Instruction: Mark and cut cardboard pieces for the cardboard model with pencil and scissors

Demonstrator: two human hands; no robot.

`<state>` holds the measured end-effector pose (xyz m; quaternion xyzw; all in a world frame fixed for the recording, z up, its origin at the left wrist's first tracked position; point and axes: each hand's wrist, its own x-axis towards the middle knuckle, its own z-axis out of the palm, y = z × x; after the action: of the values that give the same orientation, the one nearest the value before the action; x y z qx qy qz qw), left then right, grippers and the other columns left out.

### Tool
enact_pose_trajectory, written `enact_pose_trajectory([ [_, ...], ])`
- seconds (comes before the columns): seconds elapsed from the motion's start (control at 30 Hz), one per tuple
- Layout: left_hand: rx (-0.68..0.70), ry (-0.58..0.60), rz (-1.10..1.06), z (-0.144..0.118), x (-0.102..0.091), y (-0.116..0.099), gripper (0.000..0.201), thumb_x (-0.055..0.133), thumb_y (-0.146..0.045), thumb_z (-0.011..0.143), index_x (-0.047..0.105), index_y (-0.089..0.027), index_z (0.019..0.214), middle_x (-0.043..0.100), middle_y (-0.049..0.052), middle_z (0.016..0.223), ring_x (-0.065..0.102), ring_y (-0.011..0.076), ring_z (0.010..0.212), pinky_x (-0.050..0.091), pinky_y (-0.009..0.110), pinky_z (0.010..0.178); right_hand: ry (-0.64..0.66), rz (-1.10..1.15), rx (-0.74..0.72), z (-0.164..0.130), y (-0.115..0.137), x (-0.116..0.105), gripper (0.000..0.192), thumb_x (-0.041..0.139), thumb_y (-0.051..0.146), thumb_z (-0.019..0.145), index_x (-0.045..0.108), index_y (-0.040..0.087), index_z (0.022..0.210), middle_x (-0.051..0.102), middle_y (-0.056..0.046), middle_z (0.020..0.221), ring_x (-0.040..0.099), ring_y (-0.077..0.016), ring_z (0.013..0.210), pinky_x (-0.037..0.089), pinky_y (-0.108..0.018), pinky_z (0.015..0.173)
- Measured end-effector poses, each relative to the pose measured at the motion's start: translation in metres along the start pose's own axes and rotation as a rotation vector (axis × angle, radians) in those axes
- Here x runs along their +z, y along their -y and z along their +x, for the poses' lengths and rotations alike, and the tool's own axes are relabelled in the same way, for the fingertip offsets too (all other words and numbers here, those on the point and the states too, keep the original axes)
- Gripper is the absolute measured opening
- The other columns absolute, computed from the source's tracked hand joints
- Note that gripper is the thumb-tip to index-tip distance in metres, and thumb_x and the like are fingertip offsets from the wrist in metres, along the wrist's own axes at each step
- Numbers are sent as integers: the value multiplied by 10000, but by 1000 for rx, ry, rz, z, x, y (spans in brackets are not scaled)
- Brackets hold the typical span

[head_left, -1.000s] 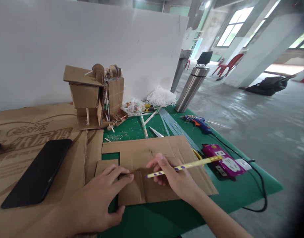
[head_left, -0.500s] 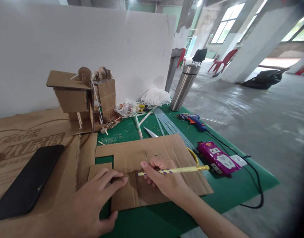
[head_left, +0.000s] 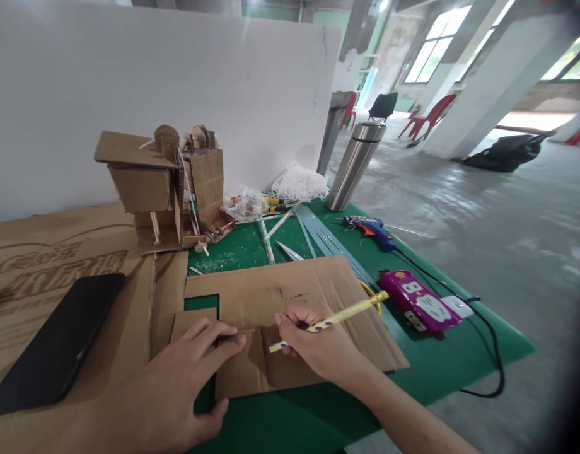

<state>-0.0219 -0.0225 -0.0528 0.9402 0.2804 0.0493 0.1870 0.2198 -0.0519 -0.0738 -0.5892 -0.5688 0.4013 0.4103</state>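
A yellow pencil with purple spots (head_left: pixel 347 313) is gripped in my right hand (head_left: pixel 318 340), its tip low over a brown cardboard sheet (head_left: pixel 313 284). That sheet has a notch cut in its left side and a crease or line near the pencil tip. My left hand (head_left: pixel 176 372) rests with fingers spread, its fingertips on the sheet's left part. A smaller cardboard piece (head_left: pixel 188 320) lies partly under the left hand. Whether the pencil tip touches the cardboard, I cannot tell.
On the green table (head_left: pixel 271 422) are a purple power strip (head_left: pixel 420 302), a glue gun (head_left: pixel 372 232), a steel flask (head_left: pixel 356 167), clear glue sticks (head_left: pixel 325 233) and scissors (head_left: pixel 289 251). A cardboard model (head_left: pixel 143 189) stands behind. A black phone (head_left: pixel 58 343) lies at left.
My right hand has tilted the pencil: its tip has come nearer to me and slightly right, its rear end up and left. The left hand stays on the cardboard.
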Motion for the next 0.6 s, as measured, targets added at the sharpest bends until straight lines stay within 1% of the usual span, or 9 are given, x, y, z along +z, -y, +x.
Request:
enact_pose_trajectory([
  [0.13,-1,-5,6,1,0,0,692,602,-125,718,455,-271,1378,544,74,1343,510,300,1260,509,474,1018,-16,-3,6,0,0,0,381,465,378,869,429,235,518,562,4,492,554,-131,468,389,-225,450],
  [0.23,-1,-7,-19,2,-1,-1,691,611,-125,713,465,-270,1372,550,70,1337,514,291,1257,510,453,1019,9,-24,-7,0,-1,0,392,500,352,839,402,237,477,503,21,439,513,-126,447,363,-226,442],
  [0.3,-2,-4,-19,1,0,-1,690,611,-122,710,468,-268,1369,551,71,1334,513,290,1258,512,449,1016,16,-30,-11,-1,-1,0,391,503,354,830,393,240,472,490,23,431,503,-126,441,358,-227,436],
  [0.43,-5,-4,-9,0,0,0,703,613,-129,713,452,-279,1380,544,71,1343,507,293,1262,501,456,1024,-16,-24,-6,0,1,1,376,452,382,864,417,239,519,548,5,490,541,-134,478,388,-232,460],
  [0.6,7,-25,-27,2,-1,-1,692,620,-126,707,470,-280,1366,561,70,1322,527,289,1236,514,433,1003,48,-47,-26,-2,1,0,386,498,337,818,379,239,464,464,30,417,449,-118,432,318,-232,430],
])
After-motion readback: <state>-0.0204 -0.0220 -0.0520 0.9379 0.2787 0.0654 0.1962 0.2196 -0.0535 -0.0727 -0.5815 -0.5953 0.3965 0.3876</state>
